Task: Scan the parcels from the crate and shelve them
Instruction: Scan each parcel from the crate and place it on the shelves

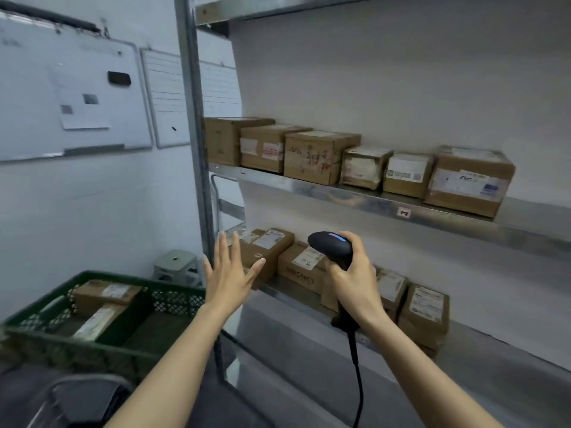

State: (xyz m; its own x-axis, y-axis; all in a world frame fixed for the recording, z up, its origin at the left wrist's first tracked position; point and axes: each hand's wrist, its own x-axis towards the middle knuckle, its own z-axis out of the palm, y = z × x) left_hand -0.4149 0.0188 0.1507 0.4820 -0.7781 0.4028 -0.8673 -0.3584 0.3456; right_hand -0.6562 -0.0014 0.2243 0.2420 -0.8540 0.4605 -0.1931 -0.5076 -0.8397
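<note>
**Hovering empty-handed beside the scanner**

The left hand [230, 270] hangs flat with fingers spread wide, holding nothing, in front of the shelved boxes [321, 156] on the lower shelf [482, 338]. The right hand [355, 282] grips the black scanner [330, 245] by its handle, cord trailing down. Unshelved parcels [106, 293] lie in the green crate [173, 299] at near left. They look like small, stiff cardboard boxes, probably light. Their taped faces may be slick, so grasp one across its short sides, label up.
</note>
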